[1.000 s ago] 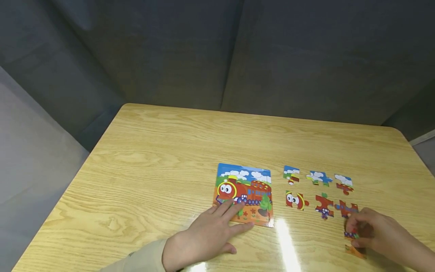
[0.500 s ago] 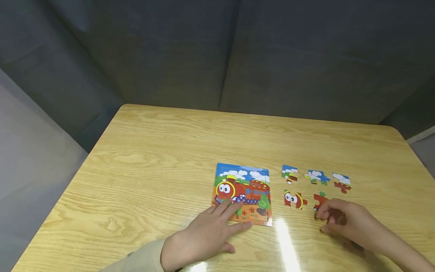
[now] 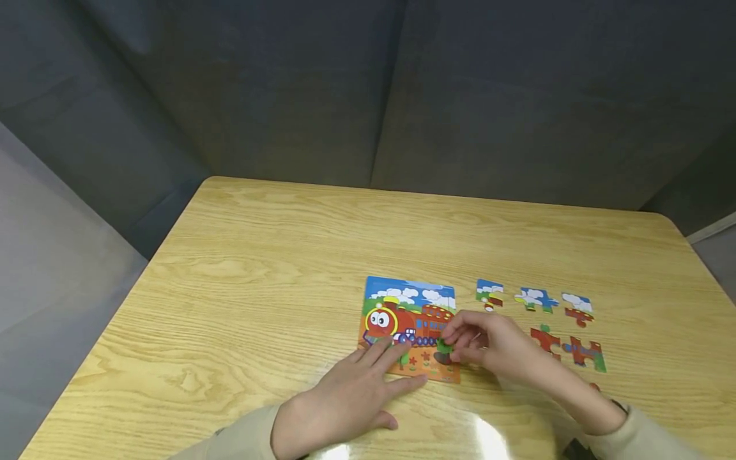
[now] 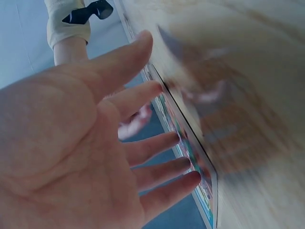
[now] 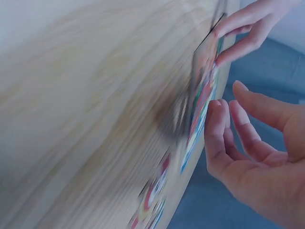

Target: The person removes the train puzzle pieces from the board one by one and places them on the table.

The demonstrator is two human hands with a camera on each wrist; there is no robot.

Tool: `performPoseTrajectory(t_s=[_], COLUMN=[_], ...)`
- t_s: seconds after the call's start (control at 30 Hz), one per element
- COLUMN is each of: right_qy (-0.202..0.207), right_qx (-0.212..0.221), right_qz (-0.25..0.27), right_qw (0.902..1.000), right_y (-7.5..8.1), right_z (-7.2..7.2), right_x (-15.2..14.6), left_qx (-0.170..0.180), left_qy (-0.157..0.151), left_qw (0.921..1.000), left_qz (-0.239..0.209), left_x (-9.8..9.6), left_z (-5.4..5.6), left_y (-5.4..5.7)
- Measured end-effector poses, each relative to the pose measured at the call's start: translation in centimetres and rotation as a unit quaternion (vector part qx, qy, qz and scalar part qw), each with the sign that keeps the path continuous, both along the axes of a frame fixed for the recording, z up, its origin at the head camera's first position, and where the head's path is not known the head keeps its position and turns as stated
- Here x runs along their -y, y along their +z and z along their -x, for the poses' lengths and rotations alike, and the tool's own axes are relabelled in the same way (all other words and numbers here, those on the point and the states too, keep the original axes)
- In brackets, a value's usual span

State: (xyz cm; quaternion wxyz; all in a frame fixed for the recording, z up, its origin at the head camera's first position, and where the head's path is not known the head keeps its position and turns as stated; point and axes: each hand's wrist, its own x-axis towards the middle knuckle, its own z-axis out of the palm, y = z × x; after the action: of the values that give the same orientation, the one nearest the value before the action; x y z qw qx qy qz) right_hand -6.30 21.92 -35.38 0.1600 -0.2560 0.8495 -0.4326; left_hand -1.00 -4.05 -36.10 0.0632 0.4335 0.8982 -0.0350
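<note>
A square train jigsaw board [image 3: 411, 297] lies on the table in the head view. My left hand [image 3: 351, 390] rests palm down with spread fingertips on its lower left part. My right hand [image 3: 494, 345] is at the board's right edge, with bent fingertips beside the printed green tree. In the right wrist view, this right hand [image 5: 252, 143] has loosely bent fingers and the thumb apart from them, with no piece seen between. The left palm and straight fingers [image 4: 152, 148] fill the left wrist view, reaching to the board's edge.
Loose jigsaw pieces lie right of the board: a sky piece [image 3: 490, 292], a cloud piece [image 3: 536, 299], a cloud-and-roof piece [image 3: 577, 306], a red piece [image 3: 546, 340] and a carriage piece [image 3: 585, 351]. The right arm hides others. Dark cloth [image 3: 368, 96] hangs behind the wooden table [image 3: 276, 255].
My right hand has moved left from the lower right pieces, past the middle ones, to the board's right edge. The left hand has stayed on the board.
</note>
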Motion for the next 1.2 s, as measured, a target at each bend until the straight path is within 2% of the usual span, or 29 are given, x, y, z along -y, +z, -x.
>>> performPoseTrajectory(t_s=[0.1, 0.23, 0.53, 0.8, 1.2], right_qy=[-0.009, -0.023, -0.020, -0.020, -0.024], right_qx=[0.019, 0.024, 0.047, 0.045, 0.029], right_qz=[0.000, -0.006, 0.002, -0.011, -0.022], right_qw=[0.9998, 0.9994, 0.9987, 0.9987, 0.9991], right_y=[0.1, -0.1, -0.5, -0.6, -0.7], right_z=[0.4, 0.7, 1.1, 1.4, 1.4], right_x=[1.6, 3.0, 3.9, 4.3, 4.8], left_qx=[-0.001, 0.003, 0.000, 0.004, -0.002], left_qy=[0.001, 0.005, 0.030, 0.042, 0.042], left_qw=[1.0000, 1.0000, 0.9996, 0.9991, 0.9990], left_qz=[-0.001, -0.006, -0.004, -0.005, -0.012], left_x=[0.0, 0.0, 0.4, 0.3, 0.4], left_z=[0.0, -0.1, -0.6, -0.7, -0.6], left_y=[0.0, 0.0, -0.1, -0.3, -0.5])
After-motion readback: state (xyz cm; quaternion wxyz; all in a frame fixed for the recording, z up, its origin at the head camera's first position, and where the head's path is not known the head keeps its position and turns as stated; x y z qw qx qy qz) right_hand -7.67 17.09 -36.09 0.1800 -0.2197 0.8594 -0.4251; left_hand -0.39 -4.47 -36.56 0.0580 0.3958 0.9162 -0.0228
